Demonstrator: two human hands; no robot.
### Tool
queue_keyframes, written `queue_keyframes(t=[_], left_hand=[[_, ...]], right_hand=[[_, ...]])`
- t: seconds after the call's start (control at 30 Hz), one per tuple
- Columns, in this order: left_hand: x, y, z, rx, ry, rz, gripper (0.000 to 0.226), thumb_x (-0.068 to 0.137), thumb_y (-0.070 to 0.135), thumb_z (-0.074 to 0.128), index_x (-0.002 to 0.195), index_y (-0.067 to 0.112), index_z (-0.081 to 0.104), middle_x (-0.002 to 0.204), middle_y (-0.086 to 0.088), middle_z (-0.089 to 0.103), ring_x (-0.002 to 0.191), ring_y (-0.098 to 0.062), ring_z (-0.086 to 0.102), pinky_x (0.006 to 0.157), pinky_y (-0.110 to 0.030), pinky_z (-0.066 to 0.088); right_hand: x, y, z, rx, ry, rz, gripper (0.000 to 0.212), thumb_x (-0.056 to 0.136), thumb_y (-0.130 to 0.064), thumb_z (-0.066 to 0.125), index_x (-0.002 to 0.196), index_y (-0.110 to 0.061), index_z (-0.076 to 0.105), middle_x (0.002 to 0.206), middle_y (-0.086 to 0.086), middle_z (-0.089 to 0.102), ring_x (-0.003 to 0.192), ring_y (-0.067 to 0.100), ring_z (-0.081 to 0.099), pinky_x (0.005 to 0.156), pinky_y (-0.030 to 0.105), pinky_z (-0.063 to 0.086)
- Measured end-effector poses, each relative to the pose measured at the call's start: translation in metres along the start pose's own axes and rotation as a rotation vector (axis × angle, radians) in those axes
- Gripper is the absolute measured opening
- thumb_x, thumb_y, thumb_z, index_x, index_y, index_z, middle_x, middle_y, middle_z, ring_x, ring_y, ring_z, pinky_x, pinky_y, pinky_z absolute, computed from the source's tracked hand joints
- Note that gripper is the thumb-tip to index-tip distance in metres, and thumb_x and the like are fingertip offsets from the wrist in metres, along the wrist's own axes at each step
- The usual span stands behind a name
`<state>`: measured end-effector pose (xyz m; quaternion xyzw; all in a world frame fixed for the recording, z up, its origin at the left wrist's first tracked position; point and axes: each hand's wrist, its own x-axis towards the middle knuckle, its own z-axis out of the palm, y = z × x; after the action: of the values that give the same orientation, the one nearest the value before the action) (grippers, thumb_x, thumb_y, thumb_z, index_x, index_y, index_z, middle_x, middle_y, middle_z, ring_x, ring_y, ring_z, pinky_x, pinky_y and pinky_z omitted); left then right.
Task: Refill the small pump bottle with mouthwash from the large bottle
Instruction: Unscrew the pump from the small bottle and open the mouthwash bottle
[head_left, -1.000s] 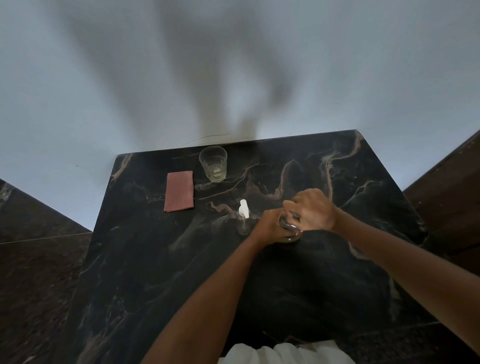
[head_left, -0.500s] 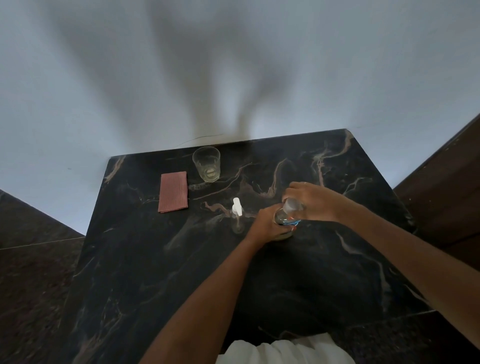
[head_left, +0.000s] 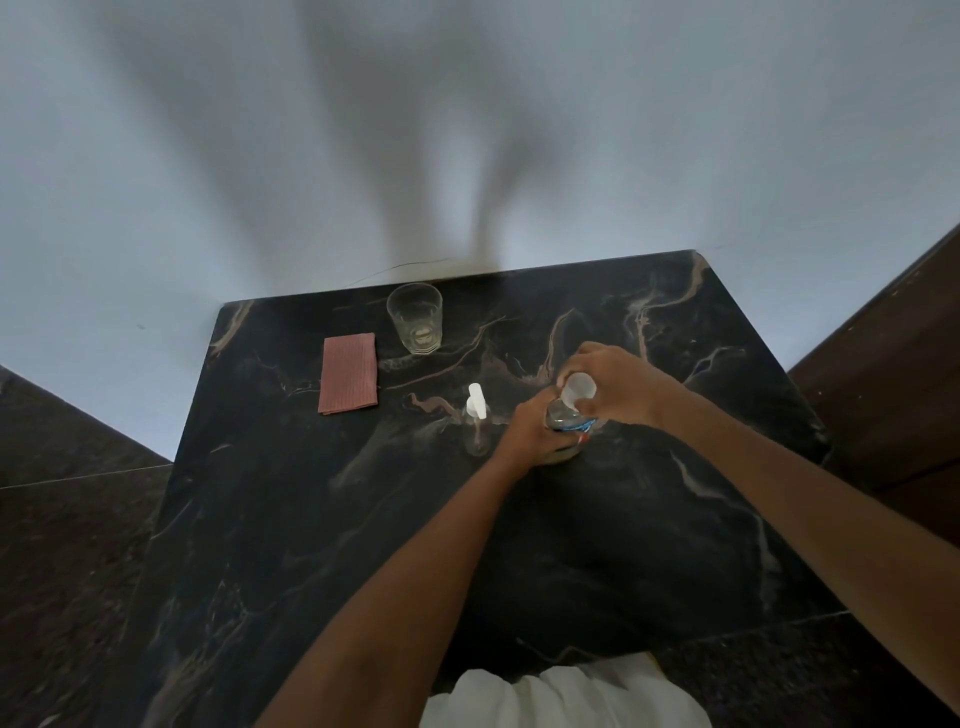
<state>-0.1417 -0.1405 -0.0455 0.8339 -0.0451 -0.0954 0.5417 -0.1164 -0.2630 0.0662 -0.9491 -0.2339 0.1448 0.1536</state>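
Note:
The large clear bottle (head_left: 563, 415), with a blue and red label, stands near the middle of the black marble table (head_left: 649, 545). My left hand (head_left: 530, 431) is wrapped around its body. My right hand (head_left: 618, 384) grips its pale translucent cap (head_left: 579, 388) from the right, at the bottle's top. The small clear pump bottle (head_left: 477, 426) with a white pump head stands upright just left of my left hand, untouched.
A clear drinking glass (head_left: 415, 323) stands near the table's far edge. A folded reddish cloth (head_left: 349, 372) lies to its left. A pale wall rises behind the table, and dark floor surrounds it.
My right hand has shifted from covering the bottle's top to its right side, so the pale cap now shows. My left hand has stayed on the bottle.

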Motion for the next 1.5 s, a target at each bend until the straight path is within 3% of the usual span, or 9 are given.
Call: queue_keyframes(t=[0.1, 0.23, 0.37, 0.5, 0.7, 0.93, 1.13, 1.3, 1.5], left_hand=[[0.000, -0.001, 0.000, -0.057, -0.003, -0.024, 0.070, 0.070, 0.011, 0.076, 0.127, 0.014, 0.034, 0.121, 0.001, 0.051, 0.102, -0.005, 0.045, 0.064, 0.004, 0.036], [-0.001, -0.003, 0.004, -0.069, 0.040, -0.029, 0.066, 0.069, 0.013, 0.077, 0.119, 0.013, 0.035, 0.124, -0.008, 0.052, 0.101, -0.007, 0.047, 0.069, -0.003, 0.035], [-0.001, -0.003, 0.004, -0.087, 0.050, -0.004, 0.064, 0.068, 0.013, 0.077, 0.118, 0.010, 0.037, 0.121, -0.009, 0.054, 0.101, -0.009, 0.049, 0.072, -0.005, 0.036], [-0.003, -0.001, 0.004, -0.120, 0.048, 0.007, 0.070, 0.067, 0.012, 0.078, 0.123, 0.014, 0.037, 0.121, 0.001, 0.050, 0.104, -0.002, 0.044, 0.074, -0.003, 0.034], [-0.009, -0.002, 0.002, -0.083, 0.076, 0.040, 0.055, 0.065, 0.013, 0.079, 0.108, 0.020, 0.045, 0.108, 0.008, 0.050, 0.090, 0.004, 0.049, 0.070, -0.004, 0.040], [-0.014, -0.006, 0.002, -0.092, 0.120, 0.067, 0.047, 0.070, 0.009, 0.074, 0.105, 0.025, 0.047, 0.105, 0.012, 0.051, 0.096, 0.001, 0.050, 0.075, -0.005, 0.039], [-0.016, -0.005, 0.001, -0.077, 0.133, 0.066, 0.046, 0.074, 0.002, 0.067, 0.101, 0.031, 0.044, 0.102, 0.016, 0.050, 0.089, 0.009, 0.049, 0.066, 0.002, 0.039], [-0.016, -0.007, 0.002, -0.077, 0.140, 0.060, 0.044, 0.076, -0.005, 0.061, 0.109, 0.020, 0.048, 0.107, 0.010, 0.051, 0.100, -0.001, 0.048, 0.067, 0.005, 0.038], [-0.015, -0.009, 0.000, -0.043, 0.135, 0.065, 0.044, 0.077, -0.004, 0.062, 0.113, 0.016, 0.048, 0.119, -0.004, 0.056, 0.104, -0.003, 0.047, 0.067, 0.004, 0.039]], right_hand=[[0.001, -0.003, -0.001, 0.015, -0.010, 0.008, 0.032, 0.076, -0.013, 0.072, 0.106, -0.018, 0.062, 0.111, 0.002, 0.055, 0.094, 0.014, 0.048, 0.082, 0.022, 0.039], [-0.001, -0.005, -0.001, 0.030, 0.065, 0.080, 0.030, 0.082, -0.027, 0.065, 0.110, -0.017, 0.060, 0.112, 0.004, 0.055, 0.093, 0.017, 0.052, 0.083, 0.028, 0.046], [-0.004, -0.004, -0.005, 0.072, 0.030, 0.028, 0.028, 0.079, -0.014, 0.069, 0.106, -0.012, 0.063, 0.110, 0.008, 0.057, 0.090, 0.014, 0.049, 0.078, 0.021, 0.040], [-0.006, -0.007, -0.010, 0.090, -0.032, -0.026, 0.034, 0.072, 0.000, 0.072, 0.104, -0.012, 0.064, 0.112, 0.004, 0.058, 0.096, 0.014, 0.050, 0.084, 0.021, 0.038], [-0.006, -0.006, -0.003, 0.031, 0.088, 0.064, 0.030, 0.082, -0.025, 0.066, 0.110, -0.019, 0.060, 0.116, 0.003, 0.055, 0.096, 0.016, 0.052, 0.084, 0.028, 0.045], [-0.008, -0.007, -0.007, 0.099, 0.028, 0.015, 0.033, 0.075, -0.006, 0.071, 0.106, -0.013, 0.063, 0.112, 0.007, 0.057, 0.096, 0.016, 0.050, 0.081, 0.023, 0.041], [-0.008, -0.007, -0.001, 0.036, 0.094, 0.043, 0.029, 0.080, -0.017, 0.068, 0.108, -0.015, 0.062, 0.115, 0.008, 0.057, 0.099, 0.019, 0.053, 0.087, 0.027, 0.042], [-0.009, -0.004, -0.008, 0.118, 0.116, -0.018, 0.030, 0.074, -0.003, 0.071, 0.103, -0.008, 0.065, 0.112, 0.011, 0.060, 0.091, 0.012, 0.047, 0.081, 0.021, 0.038], [-0.015, 0.003, -0.016, 0.247, 0.195, 0.036, 0.026, 0.078, -0.009, 0.068, 0.104, -0.009, 0.065, 0.110, 0.011, 0.060, 0.088, 0.015, 0.052, 0.078, 0.022, 0.042]])
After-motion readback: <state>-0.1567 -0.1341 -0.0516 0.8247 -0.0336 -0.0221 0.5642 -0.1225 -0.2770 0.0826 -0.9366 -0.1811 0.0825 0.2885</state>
